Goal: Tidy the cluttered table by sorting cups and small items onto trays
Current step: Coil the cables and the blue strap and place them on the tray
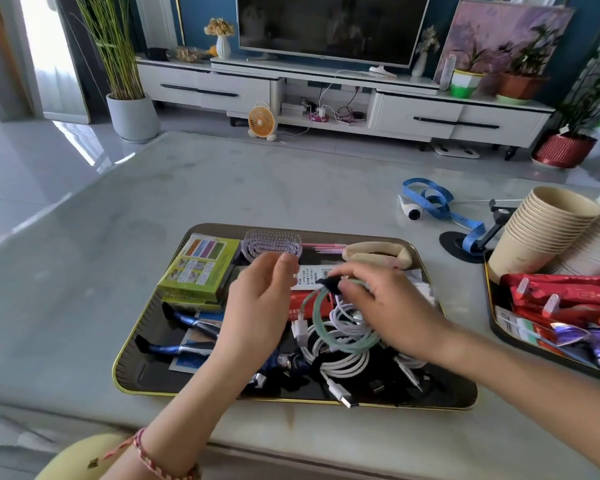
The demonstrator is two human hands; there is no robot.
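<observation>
Pinching green cable loop (317,318) with right hand (388,306) over dark tray (129,372). Holding left hand (257,306) loose just beside. In tray: white cables (343,365), green boxes (201,265), purple brush (272,242). At right: paper cup stack (541,233) on second tray (492,317).

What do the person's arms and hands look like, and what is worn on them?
Both arms are bare, no sleeve in view. The left hand and right hand wear no gloves or visible rings. On the left wrist sits a braided bracelet of red, pink and pale cord. The right wrist wears nothing.
</observation>
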